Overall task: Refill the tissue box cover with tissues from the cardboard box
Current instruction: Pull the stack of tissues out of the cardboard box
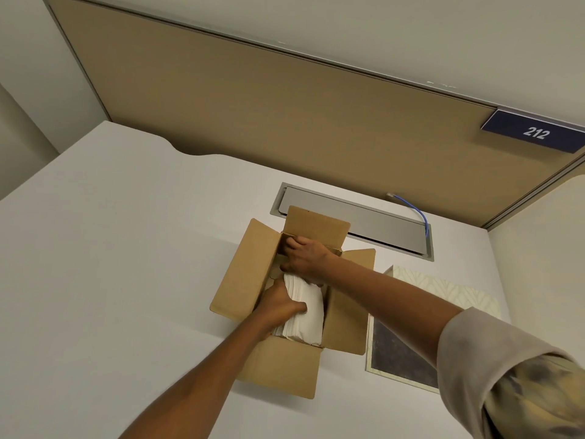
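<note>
Open brown cardboard box (250, 280) on the white bench (110, 248); white stack of folded tissues (305, 315) inside. Left hand (281, 304) grip closed on the stack's near-left side; right hand (305, 258) curled over its far end. Stack judged light, soft, prone to splaying: hold both ends, squeeze gently. Cream patterned tissue box cover (443, 294) lies just right of the box.

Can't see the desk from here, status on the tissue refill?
Both hands in the cardboard box: left hand and right hand have a grip on the tissue stack. Stack not out yet. Tissue box cover lies right of box, unobstructed.
</note>
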Tool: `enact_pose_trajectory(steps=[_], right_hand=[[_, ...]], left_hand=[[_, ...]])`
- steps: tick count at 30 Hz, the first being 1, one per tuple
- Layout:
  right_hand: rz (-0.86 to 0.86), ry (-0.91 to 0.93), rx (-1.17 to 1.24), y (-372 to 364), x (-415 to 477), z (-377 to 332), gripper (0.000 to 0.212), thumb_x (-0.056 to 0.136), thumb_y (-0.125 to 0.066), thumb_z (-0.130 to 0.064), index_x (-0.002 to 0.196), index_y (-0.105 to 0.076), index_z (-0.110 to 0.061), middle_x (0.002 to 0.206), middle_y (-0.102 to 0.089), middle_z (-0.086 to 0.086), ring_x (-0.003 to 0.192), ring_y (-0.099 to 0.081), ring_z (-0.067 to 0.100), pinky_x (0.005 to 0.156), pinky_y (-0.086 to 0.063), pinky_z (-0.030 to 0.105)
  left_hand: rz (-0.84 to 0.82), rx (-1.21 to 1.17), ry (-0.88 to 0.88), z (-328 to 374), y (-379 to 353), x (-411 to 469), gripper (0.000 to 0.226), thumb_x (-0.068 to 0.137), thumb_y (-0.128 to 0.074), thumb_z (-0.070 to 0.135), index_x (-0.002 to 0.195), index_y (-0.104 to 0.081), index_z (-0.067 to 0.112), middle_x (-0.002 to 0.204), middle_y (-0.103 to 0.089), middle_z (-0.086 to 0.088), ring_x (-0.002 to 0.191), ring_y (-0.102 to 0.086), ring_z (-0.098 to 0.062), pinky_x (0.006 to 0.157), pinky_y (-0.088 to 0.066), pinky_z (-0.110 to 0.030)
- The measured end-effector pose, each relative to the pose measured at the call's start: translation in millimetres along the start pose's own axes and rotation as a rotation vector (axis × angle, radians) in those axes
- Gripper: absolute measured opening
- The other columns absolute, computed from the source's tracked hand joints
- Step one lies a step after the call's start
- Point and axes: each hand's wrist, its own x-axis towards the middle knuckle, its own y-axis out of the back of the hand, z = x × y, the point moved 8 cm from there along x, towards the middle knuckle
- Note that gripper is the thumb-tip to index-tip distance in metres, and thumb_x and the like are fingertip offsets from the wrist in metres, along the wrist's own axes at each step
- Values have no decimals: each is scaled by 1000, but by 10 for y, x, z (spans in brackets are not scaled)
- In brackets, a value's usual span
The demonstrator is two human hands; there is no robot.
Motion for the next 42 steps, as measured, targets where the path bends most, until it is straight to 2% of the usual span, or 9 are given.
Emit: enact_pose_trajectory(steps=[8, 14, 22, 26, 29, 31, 37, 40, 42], right_hand=[[-100, 102, 299, 10, 91, 141, 57, 75, -69, -18, 129, -52, -14, 130, -54, 6, 131, -29, 29, 110, -28, 39], [-166, 21, 486, 92, 90, 367, 46, 68, -65, -11, 114, -57, -16, 109, -59, 6, 106, -47, 27, 84, -50, 45], [-188, -114, 738, 559, -475, 830, 64, 72, -70, -5, 130, -48, -20, 113, -56, 3, 101, -52, 26, 84, -46, 39], [-31, -187, 1241, 752, -1115, 1171, 69, 71, -76, -8, 132, -49, -21, 123, -54, 1, 112, -51, 24, 92, -46, 35], [192, -240, 1670, 816, -1555, 1193, 76, 64, -80, -26, 132, -45, -31, 128, -51, 4, 115, -51, 22, 93, -48, 30], [359, -276, 1732, 879, -1786, 1152, 74, 65, -79, -34, 129, -45, -38, 134, -47, 1, 116, -48, 19, 93, -47, 26], [661, -441, 1855, 746, -2456, 998, 51, 76, -74, -20, 121, -55, -33, 123, -53, -23, 106, -53, 17, 87, -46, 28], [810, -598, 2044, 497, -2819, 934, 40, 75, -73, -16, 111, -62, -26, 107, -60, -9, 88, -58, 12, 72, -49, 25], [908, -647, 2181, 338, -3032, 860, 34, 76, -71, -11, 108, -61, -18, 96, -61, 0, 83, -59, 17, 65, -49, 27]], left_hand=[[88, -127, -90, 89, 120, -54, 48, 71, -74, 14, 111, -47, 13, 103, -57, -6, 94, -56, -21, 77, -48, -33], [93, -233, -97, 226, 288, -142, 60, 54, -66, 28, 109, -47, 13, 103, -59, -7, 94, -58, -23, 75, -49, -33], [-50, -72, -205, 664, 761, -416, 64, 57, -67, 32, 117, -50, 19, 110, -60, -3, 96, -61, -22, 81, -54, -37], [-168, -40, -297, 895, 888, -698, 59, 55, -68, 34, 111, -50, 28, 109, -60, 1, 97, -61, -18, 76, -54, -28], [-241, -74, -345, 1068, 923, -835, 64, 50, -70, 38, 111, -50, 29, 107, -61, 0, 94, -63, -20, 71, -55, -25], [-275, -74, -372, 1169, 910, -876, 71, 46, -70, 42, 113, -51, 27, 108, -61, -1, 93, -64, -21, 71, -54, -26], [-306, 64, -514, 1567, 657, -998, 74, 54, -70, 47, 123, -45, 38, 117, -57, 6, 102, -59, -13, 78, -53, -24], [-162, 248, -655, 1818, 487, -1079, 73, 61, -72, 52, 124, -36, 49, 121, -52, 12, 107, -55, -15, 79, -52, -20], [-108, 414, -722, 1929, 276, -1164, 90, 53, -72, 70, 130, -31, 47, 124, -46, 17, 107, -52, -13, 83, -52, -23]])
